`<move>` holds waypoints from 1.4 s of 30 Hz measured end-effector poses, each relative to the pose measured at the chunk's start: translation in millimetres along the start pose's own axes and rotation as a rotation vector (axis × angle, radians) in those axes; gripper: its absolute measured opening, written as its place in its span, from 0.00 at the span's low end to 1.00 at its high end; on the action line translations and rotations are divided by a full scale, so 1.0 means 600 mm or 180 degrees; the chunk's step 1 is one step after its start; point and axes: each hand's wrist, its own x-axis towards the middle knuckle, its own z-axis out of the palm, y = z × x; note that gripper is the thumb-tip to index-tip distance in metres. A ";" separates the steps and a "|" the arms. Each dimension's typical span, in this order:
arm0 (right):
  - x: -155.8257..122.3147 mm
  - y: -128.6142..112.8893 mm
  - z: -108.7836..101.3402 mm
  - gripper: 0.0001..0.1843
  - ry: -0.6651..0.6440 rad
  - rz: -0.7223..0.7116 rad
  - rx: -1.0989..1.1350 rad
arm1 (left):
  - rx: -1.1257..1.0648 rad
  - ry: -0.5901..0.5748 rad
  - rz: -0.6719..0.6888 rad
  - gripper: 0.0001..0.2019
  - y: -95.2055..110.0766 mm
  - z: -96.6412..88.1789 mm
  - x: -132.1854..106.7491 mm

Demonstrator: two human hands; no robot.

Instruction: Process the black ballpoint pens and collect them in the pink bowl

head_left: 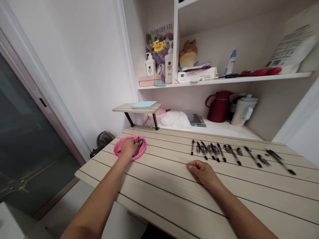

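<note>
Left hand (129, 147) rests on pens (139, 145) in pink plate (119, 151)

Two bare forearms are showing from the lower edge, with no sleeves, gloves, watch or bands covering them. The left hand (129, 146) is showing no rings or other wear that can be made out. The right hand (203, 172) is likewise showing bare, its knuckles and short nails showing plainly, nothing worn at the wrist.
</note>
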 end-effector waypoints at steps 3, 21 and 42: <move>-0.001 -0.008 0.004 0.08 0.0136 -0.0273 -0.0478 | -0.0288 0.0086 0.0517 0.08 0.058 0.027 -0.029; 0.107 -0.077 0.010 0.15 0.0674 0.0215 -0.2754 | -0.4288 -0.1903 -0.0451 0.10 0.188 0.187 -0.119; 0.267 -0.091 -0.095 0.11 -0.0526 -0.1308 -0.4132 | -0.5020 -0.2361 -0.1190 0.23 0.190 0.168 -0.103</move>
